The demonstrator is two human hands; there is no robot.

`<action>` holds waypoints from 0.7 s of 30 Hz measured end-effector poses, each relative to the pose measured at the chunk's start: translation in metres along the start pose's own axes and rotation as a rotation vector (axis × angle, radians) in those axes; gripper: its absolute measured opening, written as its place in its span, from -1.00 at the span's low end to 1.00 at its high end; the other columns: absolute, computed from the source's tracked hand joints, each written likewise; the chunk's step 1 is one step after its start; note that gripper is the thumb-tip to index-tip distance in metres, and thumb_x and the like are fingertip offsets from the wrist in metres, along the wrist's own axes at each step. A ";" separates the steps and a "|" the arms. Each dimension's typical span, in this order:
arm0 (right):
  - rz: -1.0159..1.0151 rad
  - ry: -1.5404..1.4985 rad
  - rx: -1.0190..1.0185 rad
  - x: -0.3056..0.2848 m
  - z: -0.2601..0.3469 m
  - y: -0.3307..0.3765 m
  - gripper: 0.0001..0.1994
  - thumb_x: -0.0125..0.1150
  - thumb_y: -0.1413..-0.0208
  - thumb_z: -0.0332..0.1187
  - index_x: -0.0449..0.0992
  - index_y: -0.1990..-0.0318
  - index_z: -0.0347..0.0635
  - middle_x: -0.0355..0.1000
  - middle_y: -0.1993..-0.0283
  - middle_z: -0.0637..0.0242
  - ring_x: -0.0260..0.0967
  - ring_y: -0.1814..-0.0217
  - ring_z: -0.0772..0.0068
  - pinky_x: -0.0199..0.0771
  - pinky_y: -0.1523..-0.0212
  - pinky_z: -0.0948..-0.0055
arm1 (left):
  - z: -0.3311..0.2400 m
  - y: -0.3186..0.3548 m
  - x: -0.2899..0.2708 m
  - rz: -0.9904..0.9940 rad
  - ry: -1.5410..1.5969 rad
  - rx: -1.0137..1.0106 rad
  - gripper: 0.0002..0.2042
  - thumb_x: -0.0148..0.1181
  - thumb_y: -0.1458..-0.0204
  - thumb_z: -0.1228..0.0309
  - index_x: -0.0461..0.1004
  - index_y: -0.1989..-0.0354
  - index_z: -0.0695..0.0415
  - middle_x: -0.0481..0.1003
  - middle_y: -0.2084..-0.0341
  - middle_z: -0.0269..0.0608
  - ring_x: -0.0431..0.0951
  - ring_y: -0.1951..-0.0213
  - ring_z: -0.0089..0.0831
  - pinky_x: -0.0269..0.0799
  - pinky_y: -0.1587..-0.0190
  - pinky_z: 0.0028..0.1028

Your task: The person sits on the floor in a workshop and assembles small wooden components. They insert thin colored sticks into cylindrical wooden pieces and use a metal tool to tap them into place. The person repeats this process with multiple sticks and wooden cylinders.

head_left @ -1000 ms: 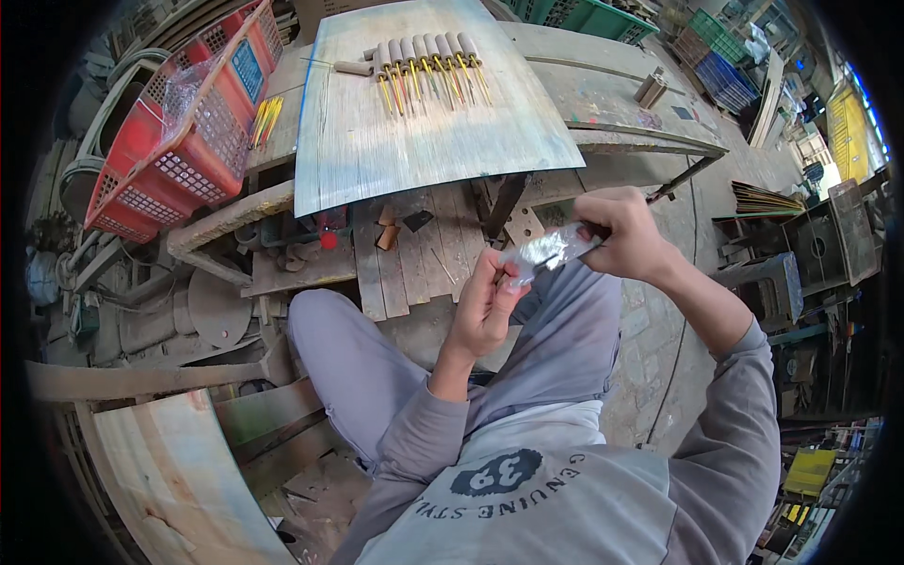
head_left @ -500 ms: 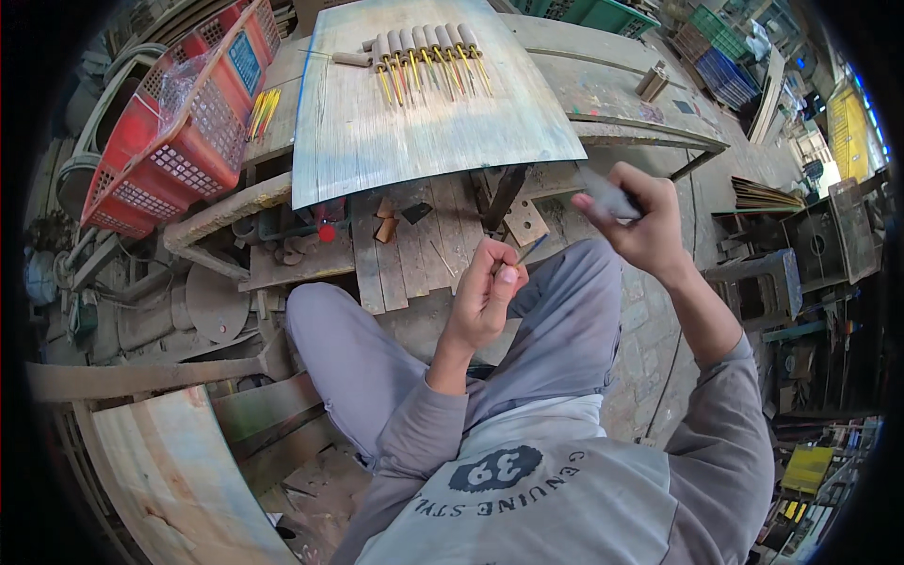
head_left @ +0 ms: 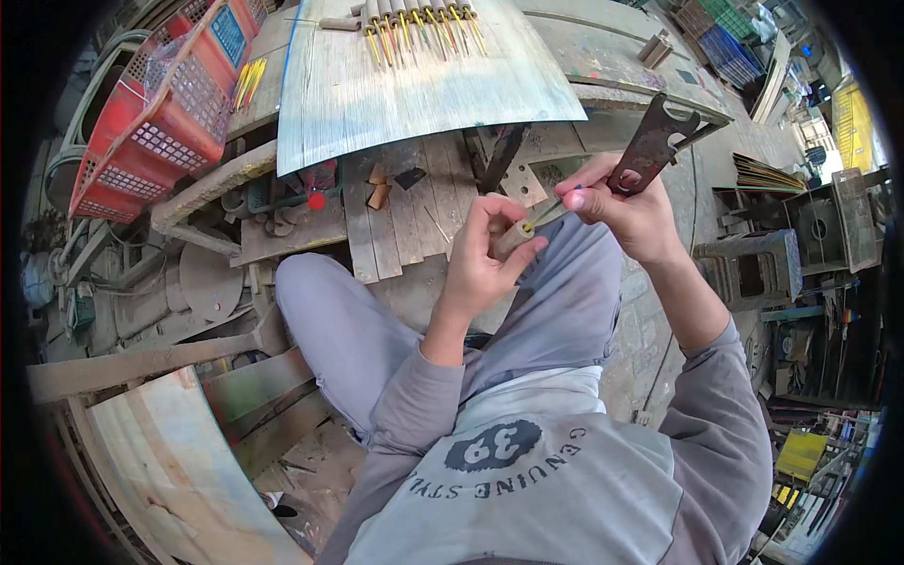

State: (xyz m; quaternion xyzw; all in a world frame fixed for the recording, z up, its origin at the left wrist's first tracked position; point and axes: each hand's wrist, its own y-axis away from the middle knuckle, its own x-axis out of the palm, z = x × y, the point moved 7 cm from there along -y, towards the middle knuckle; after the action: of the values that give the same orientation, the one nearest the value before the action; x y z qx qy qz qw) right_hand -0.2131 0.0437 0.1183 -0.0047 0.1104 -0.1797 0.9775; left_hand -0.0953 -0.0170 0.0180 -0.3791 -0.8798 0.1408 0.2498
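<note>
Worktop [head_left: 603,52] ahead, pale board [head_left: 395,104] on it, red crate [head_left: 179,113] left, handled tools [head_left: 419,26] rowed on board. Near my right knee [head_left: 589,264], right fingers [head_left: 603,204] clamp dark notched plate [head_left: 648,143]; left fingers [head_left: 486,213] clamp pale handle [head_left: 511,241], partly hiding it; thin rod [head_left: 550,210] at my right fingertips.

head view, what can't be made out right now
Head view:
- held handle: partly covered by the left hand
- dark plate: lower end behind the right hand
- tool row: tops cut off by the upper edge
- red basket: far end cut off there too
</note>
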 end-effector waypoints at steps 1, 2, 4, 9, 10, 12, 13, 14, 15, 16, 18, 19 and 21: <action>-0.013 -0.020 -0.006 0.000 0.000 0.001 -0.84 0.38 0.07 -0.40 0.56 0.38 -0.27 0.42 0.54 0.49 0.18 0.55 0.81 0.13 0.54 0.71 | -0.002 -0.001 -0.001 -0.028 0.025 0.019 -0.69 0.27 0.03 0.54 0.26 0.18 0.22 0.41 0.34 -0.29 0.43 0.31 -0.61 0.37 0.28 -0.61; -0.025 -0.040 -0.013 0.001 -0.001 0.002 -0.85 0.38 0.07 -0.40 0.55 0.39 -0.27 0.42 0.54 0.49 0.19 0.54 0.80 0.14 0.54 0.71 | -0.005 -0.001 -0.003 -0.025 -0.060 0.023 -0.72 0.25 0.02 0.54 0.29 0.19 0.23 0.43 0.34 -0.28 0.45 0.31 -0.60 0.37 0.27 -0.61; -0.052 -0.050 -0.026 0.001 0.000 0.003 -0.86 0.38 0.07 -0.42 0.54 0.41 -0.26 0.42 0.53 0.49 0.20 0.53 0.80 0.15 0.52 0.70 | -0.012 -0.004 -0.007 -0.017 -0.230 0.030 -0.77 0.22 0.00 0.55 0.35 0.19 0.25 0.46 0.36 -0.26 0.49 0.31 -0.59 0.39 0.25 -0.61; -0.105 -0.079 -0.102 0.005 0.005 0.006 -0.88 0.37 0.07 -0.46 0.52 0.43 -0.27 0.41 0.53 0.47 0.23 0.51 0.78 0.19 0.49 0.71 | -0.008 -0.002 -0.006 -0.004 -0.103 -0.036 -0.81 0.15 -0.05 0.54 0.39 0.15 0.26 0.49 0.36 -0.25 0.52 0.27 -0.58 0.39 0.20 -0.61; -0.099 -0.079 -0.102 0.006 0.005 0.006 -0.88 0.36 0.07 -0.47 0.52 0.43 -0.27 0.41 0.53 0.46 0.23 0.50 0.78 0.19 0.49 0.71 | -0.007 -0.001 -0.006 0.010 -0.089 -0.045 -0.81 0.14 -0.06 0.54 0.39 0.15 0.27 0.49 0.35 -0.25 0.53 0.26 -0.57 0.40 0.19 -0.61; -0.089 -0.076 -0.102 0.005 0.004 0.006 -0.89 0.35 0.07 -0.49 0.51 0.42 -0.28 0.42 0.52 0.44 0.24 0.49 0.77 0.20 0.48 0.70 | -0.008 0.001 -0.007 -0.002 -0.056 -0.051 -0.82 0.13 -0.08 0.54 0.39 0.15 0.27 0.49 0.33 -0.25 0.53 0.26 -0.57 0.40 0.18 -0.61; -0.083 -0.067 -0.114 0.006 0.005 0.007 -0.88 0.35 0.06 -0.48 0.50 0.42 -0.28 0.39 0.53 0.45 0.23 0.51 0.75 0.19 0.50 0.69 | -0.008 0.001 -0.007 -0.008 -0.039 -0.053 -0.83 0.12 -0.08 0.54 0.39 0.16 0.27 0.49 0.32 -0.25 0.53 0.26 -0.57 0.40 0.18 -0.61; -0.077 -0.058 -0.127 0.007 0.005 0.007 -0.87 0.35 0.05 -0.47 0.50 0.41 -0.28 0.35 0.54 0.45 0.22 0.53 0.72 0.17 0.52 0.67 | -0.008 0.001 -0.008 -0.003 -0.042 -0.052 -0.83 0.12 -0.09 0.53 0.38 0.15 0.27 0.48 0.30 -0.25 0.53 0.26 -0.57 0.40 0.17 -0.61; -0.072 -0.049 -0.140 0.008 0.005 0.008 -0.86 0.35 0.05 -0.46 0.49 0.41 -0.28 0.32 0.55 0.46 0.20 0.54 0.70 0.16 0.54 0.66 | -0.008 0.002 -0.009 0.002 -0.044 -0.052 -0.83 0.11 -0.09 0.53 0.38 0.15 0.27 0.48 0.29 -0.25 0.53 0.26 -0.58 0.40 0.17 -0.61; -0.078 -0.027 -0.138 0.007 0.006 0.008 -0.86 0.35 0.05 -0.46 0.49 0.41 -0.28 0.32 0.55 0.46 0.20 0.55 0.70 0.16 0.54 0.66 | -0.008 0.002 -0.009 0.008 -0.047 -0.051 -0.83 0.11 -0.10 0.53 0.38 0.14 0.27 0.48 0.28 -0.25 0.53 0.26 -0.58 0.40 0.17 -0.61; -0.088 0.016 -0.137 0.007 0.008 0.008 -0.86 0.35 0.06 -0.46 0.49 0.42 -0.27 0.32 0.55 0.46 0.19 0.56 0.71 0.15 0.55 0.66 | -0.007 0.002 -0.008 0.016 -0.026 -0.043 -0.82 0.11 -0.09 0.52 0.37 0.15 0.28 0.47 0.30 -0.26 0.52 0.27 -0.57 0.40 0.17 -0.61; -0.094 -0.002 -0.137 0.007 0.008 0.008 -0.86 0.35 0.06 -0.46 0.48 0.41 -0.27 0.32 0.55 0.46 0.19 0.56 0.71 0.15 0.55 0.66 | -0.008 0.001 -0.007 0.019 -0.016 -0.039 -0.82 0.12 -0.09 0.52 0.36 0.15 0.28 0.46 0.31 -0.26 0.52 0.28 -0.57 0.40 0.18 -0.60; -0.105 -0.040 -0.136 0.010 0.005 0.008 -0.85 0.35 0.05 -0.44 0.48 0.41 -0.27 0.31 0.56 0.47 0.18 0.57 0.72 0.14 0.55 0.67 | -0.013 0.000 -0.004 -0.078 0.092 -0.019 -0.84 0.13 -0.09 0.51 0.36 0.19 0.27 0.45 0.33 -0.25 0.50 0.30 -0.58 0.39 0.20 -0.61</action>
State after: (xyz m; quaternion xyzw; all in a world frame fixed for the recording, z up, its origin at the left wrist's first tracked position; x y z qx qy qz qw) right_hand -0.2002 0.0475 0.1204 -0.0806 0.1025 -0.2227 0.9661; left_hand -0.0858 -0.0193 0.0274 -0.3530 -0.8828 0.1048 0.2917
